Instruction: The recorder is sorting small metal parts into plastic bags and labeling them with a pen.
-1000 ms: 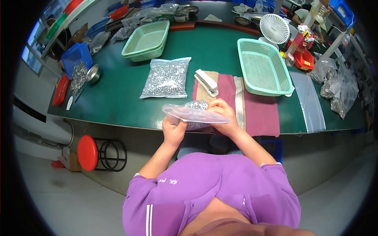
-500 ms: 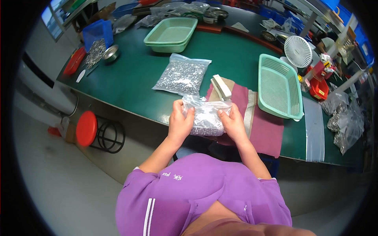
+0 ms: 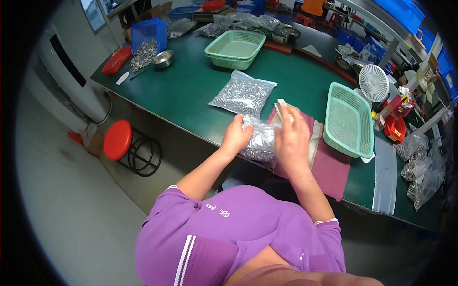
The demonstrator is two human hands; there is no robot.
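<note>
A clear plastic bag of small silvery metal pieces (image 3: 260, 143) stands at the table's near edge, its top pinched at the left corner by my left hand (image 3: 236, 137). My right hand (image 3: 294, 142) is raised at the bag's right side, fingers stretched upward and somewhat blurred. Those fingers partly cover a whitish stapler (image 3: 281, 102); whether they touch it I cannot tell. Just beyond lies a second, fuller bag of similar pieces (image 3: 244, 94), flat on the green table. A maroon and beige cloth (image 3: 329, 167) lies under and beside my right hand.
A green basket (image 3: 349, 119) stands right of the cloth, with stacked green baskets (image 3: 236, 47) farther back. A clear plastic sheet (image 3: 384, 176), filled bags (image 3: 420, 176) and a white fan (image 3: 373, 83) are at the right. Far left are a metal bowl (image 3: 163, 59) and a tipped blue bin (image 3: 149, 34).
My right hand has let go of the bag's right edge and moved up toward the stapler. The left hand keeps its hold. The whole view has shifted, with the table now lying farther right.
</note>
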